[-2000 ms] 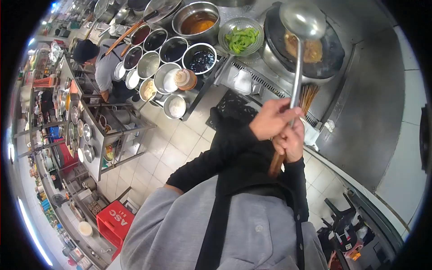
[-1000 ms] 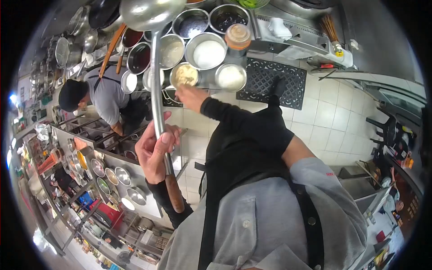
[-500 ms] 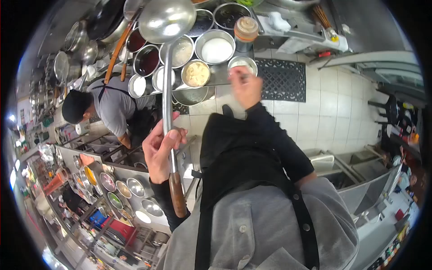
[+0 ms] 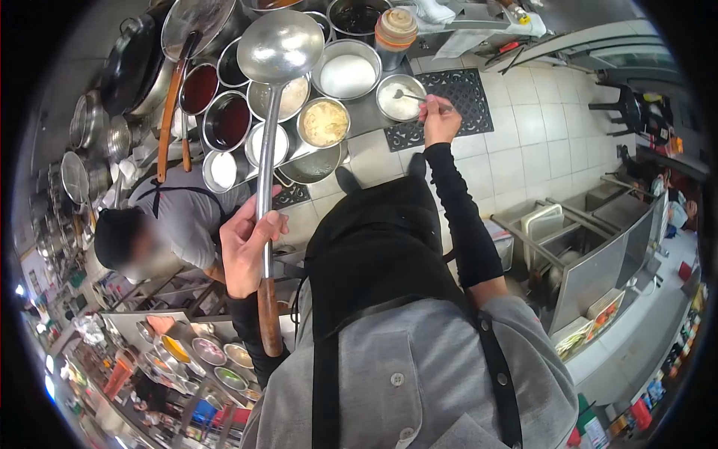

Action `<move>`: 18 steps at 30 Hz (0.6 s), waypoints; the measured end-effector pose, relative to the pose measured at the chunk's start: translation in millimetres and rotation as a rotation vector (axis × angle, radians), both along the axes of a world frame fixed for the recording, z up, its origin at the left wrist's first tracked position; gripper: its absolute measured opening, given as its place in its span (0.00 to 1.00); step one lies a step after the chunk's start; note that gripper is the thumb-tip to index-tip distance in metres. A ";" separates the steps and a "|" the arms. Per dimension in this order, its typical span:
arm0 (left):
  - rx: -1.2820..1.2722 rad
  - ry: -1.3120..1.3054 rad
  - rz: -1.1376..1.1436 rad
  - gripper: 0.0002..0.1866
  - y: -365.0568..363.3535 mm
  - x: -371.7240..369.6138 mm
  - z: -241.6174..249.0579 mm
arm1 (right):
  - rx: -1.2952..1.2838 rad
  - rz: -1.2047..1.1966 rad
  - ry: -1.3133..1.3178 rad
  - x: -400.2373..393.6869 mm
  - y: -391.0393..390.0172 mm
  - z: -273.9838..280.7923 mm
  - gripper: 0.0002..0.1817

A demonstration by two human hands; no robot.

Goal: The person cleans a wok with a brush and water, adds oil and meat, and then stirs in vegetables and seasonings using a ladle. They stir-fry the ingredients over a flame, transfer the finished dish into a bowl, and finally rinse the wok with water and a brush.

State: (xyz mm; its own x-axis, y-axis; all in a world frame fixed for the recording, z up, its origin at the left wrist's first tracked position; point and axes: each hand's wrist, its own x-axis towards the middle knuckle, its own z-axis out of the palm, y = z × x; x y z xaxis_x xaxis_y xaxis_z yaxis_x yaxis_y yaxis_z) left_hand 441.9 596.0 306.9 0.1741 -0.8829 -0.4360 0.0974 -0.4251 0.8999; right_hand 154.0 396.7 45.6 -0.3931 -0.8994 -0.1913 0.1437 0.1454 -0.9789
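Note:
My left hand (image 4: 248, 241) is wrapped round the metal shaft of a long ladle (image 4: 280, 49), just above its wooden grip. The ladle's bowl hangs over several metal pots at the top. My right hand (image 4: 440, 120) pinches the handle of a small spoon (image 4: 401, 94). Its tip rests at the white grains in a round metal container (image 4: 379, 105), at the right end of the pots. Beside that container stand a pot of white powder (image 4: 348, 76) and a pot of pale yellow paste (image 4: 324, 123).
Dark liquids fill pots (image 4: 226, 121) on the left. A capped squeeze bottle (image 4: 395, 34) stands at the back. At left a person in a dark cap (image 4: 121, 238) bends over a counter. A black mat (image 4: 467, 105) lies on the tiled floor; a metal sink (image 4: 553, 254) is at right.
My right hand has drawn back to the right from over the container, and the spoon now shows in it. The ladle stays in my left hand. The view has shifted.

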 end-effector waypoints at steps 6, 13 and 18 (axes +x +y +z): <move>0.079 0.013 -0.105 0.22 0.3 33.6 0.7 | 0.020 -0.137 -0.179 -2.7 -1.9 -7.7 0.07; 0.160 0.044 -0.184 0.20 7.6 47.8 -1.7 | -0.079 -0.185 -0.270 -12.2 36.4 52.8 0.09; 0.205 0.028 -0.231 0.22 4.3 43.8 4.5 | -0.194 0.056 -0.071 65.8 48.0 142.4 0.08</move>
State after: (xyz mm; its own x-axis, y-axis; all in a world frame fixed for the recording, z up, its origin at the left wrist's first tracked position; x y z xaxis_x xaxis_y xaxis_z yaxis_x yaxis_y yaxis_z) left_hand 485.7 600.3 311.4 -0.0355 -0.7908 -0.6111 0.0003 -0.6115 0.7913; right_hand 219.8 444.7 188.0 -0.3336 -0.9420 -0.0377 0.2104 -0.0354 -0.9770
